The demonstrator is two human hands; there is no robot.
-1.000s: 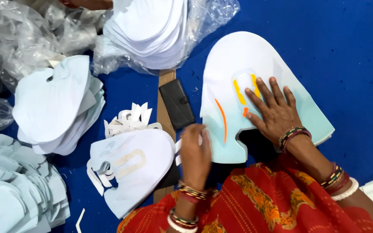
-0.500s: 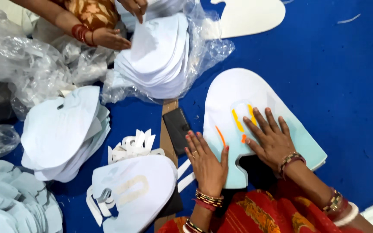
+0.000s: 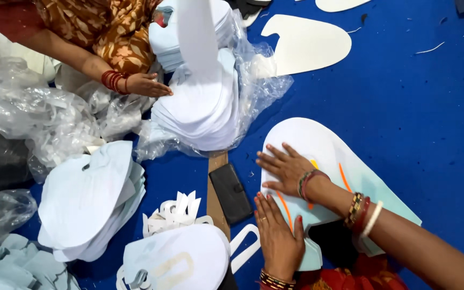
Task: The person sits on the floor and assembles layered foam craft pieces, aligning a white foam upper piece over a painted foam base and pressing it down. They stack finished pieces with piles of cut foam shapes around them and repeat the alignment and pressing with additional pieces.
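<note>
Flat on the near edge of the pale blue cut foam sheet [image 3: 345, 161]: left hand [image 3: 277, 236], fingers together, pointing up-frame, gripping nothing. Just beyond, crossing over from the right, right hand [image 3: 285, 169] pressed palm-down, fingers spread, likewise gripping nothing. Sheet's long axis running from lower right to upper left, orange marks partly hidden under the wrist. Beside the left hand, black wallet [image 3: 231, 193]. Farther off, bagged stack of cutouts [image 3: 205, 107] under a co-worker's hand [image 3: 146, 85].
</note>
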